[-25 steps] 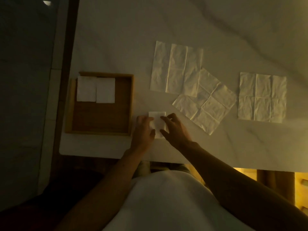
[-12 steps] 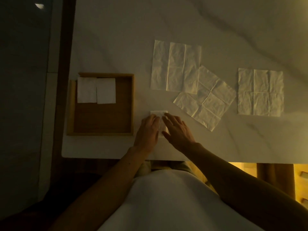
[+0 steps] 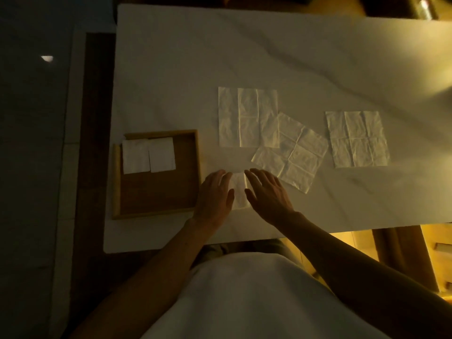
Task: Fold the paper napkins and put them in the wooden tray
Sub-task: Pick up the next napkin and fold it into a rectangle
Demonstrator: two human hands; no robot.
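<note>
A small folded napkin (image 3: 239, 190) lies on the white table just right of the wooden tray (image 3: 156, 213). My left hand (image 3: 215, 194) rests flat on its left edge and my right hand (image 3: 267, 193) on its right edge, fingers spread, palms down. Two folded napkins (image 3: 148, 155) sit side by side in the tray's far left corner. Three unfolded napkins lie beyond: one (image 3: 248, 117) straight, one (image 3: 291, 152) turned diagonally and partly under it, one (image 3: 357, 139) apart to the right.
The marble-patterned table (image 3: 269, 52) stretches away beyond the napkins. Its near edge (image 3: 342, 228) runs just below my wrists and its left edge passes close to the tray. Dark floor lies left; yellow-lit furniture shows at lower right.
Both hands have flattened over the small folded napkin, covering more of it. The view has tilted, showing more of the far table.
</note>
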